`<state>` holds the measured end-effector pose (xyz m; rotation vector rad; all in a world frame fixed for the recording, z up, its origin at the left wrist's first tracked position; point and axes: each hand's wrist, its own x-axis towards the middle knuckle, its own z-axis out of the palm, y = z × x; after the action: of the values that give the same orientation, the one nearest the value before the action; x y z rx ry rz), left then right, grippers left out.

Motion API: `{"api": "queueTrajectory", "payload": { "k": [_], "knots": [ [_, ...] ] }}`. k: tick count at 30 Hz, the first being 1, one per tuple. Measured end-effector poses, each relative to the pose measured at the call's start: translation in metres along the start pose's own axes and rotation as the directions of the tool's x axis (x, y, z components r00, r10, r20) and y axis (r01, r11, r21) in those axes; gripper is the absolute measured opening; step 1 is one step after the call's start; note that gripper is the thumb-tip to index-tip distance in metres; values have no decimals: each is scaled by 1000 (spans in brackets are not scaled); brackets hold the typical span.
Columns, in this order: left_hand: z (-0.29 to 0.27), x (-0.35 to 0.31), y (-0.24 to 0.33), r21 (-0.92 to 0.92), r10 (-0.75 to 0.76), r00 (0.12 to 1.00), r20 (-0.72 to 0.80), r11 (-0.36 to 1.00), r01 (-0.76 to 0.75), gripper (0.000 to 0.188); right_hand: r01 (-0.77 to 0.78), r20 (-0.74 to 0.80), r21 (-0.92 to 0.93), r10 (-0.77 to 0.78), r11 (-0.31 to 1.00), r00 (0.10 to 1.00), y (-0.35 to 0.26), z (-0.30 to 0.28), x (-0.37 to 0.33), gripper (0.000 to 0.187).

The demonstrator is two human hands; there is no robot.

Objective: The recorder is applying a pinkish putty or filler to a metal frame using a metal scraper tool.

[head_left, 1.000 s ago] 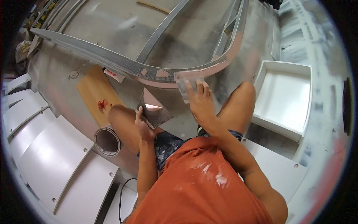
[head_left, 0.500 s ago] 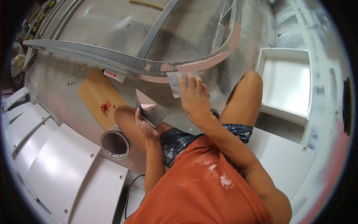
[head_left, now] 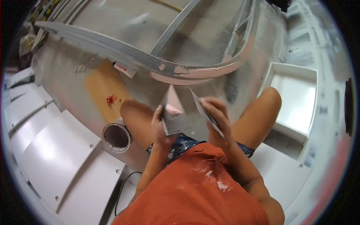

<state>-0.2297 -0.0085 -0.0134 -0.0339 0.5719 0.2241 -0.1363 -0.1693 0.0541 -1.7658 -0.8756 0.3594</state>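
My left hand (head_left: 161, 129) grips a flat metal putty spreader (head_left: 177, 123) by its edge, and a lump of pink putty (head_left: 174, 108) lies on its face. Close by on the right, my right hand (head_left: 217, 112) is closed around a second putty spreader (head_left: 203, 111), which is tilted nearly edge-on and a little blurred. A gap separates the two blades. Beyond them, the curved edge of a grey metal frame (head_left: 150, 60) carries smeared pink putty (head_left: 210, 72) along its bend. Neither blade touches the frame.
An open tin (head_left: 116, 137) stands beside my left knee. A wooden board (head_left: 101, 88) bears red scraps (head_left: 111, 99) and a red-and-white tube (head_left: 123, 69). White panels (head_left: 56, 146) lie at left, another panel (head_left: 279, 172) at right, near a white tray-like box (head_left: 294, 99).
My right hand has drawn back from the frame's curved edge toward my body, turning its spreader edge-on. My left hand has shifted right with its spreader more upright. The view has shifted slightly.
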Motion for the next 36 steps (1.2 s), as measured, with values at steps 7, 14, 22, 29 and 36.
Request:
{"api": "queueTrajectory", "payload": {
  "k": [7, 14, 22, 29, 36],
  "knots": [
    [78, -7, -27, 139, 36, 977, 208, 988, -66, 39, 207, -84, -152, -222, 966, 972, 35, -29, 47, 56],
    [49, 38, -48, 530, 515, 417, 749, -87, -843, 26, -59, -386, 784, 559, 618, 734, 31, -132, 71, 30],
    [156, 60, -93, 513, 435, 322, 841, -451, -731, 40, -618, 460, 690, 431, 376, 776, -8, -202, 130, 35],
    [52, -20, -156, 631, 882, 390, 266, 146, -761, 37, -599, 571, 493, 284, 631, 770, 33, -258, 170, 38],
    [86, -22, -230, -38, 777, 456, -433, 490, -871, 41, 769, 871, 0, -377, 640, 315, 97, -136, 208, 51]
  ]
}}
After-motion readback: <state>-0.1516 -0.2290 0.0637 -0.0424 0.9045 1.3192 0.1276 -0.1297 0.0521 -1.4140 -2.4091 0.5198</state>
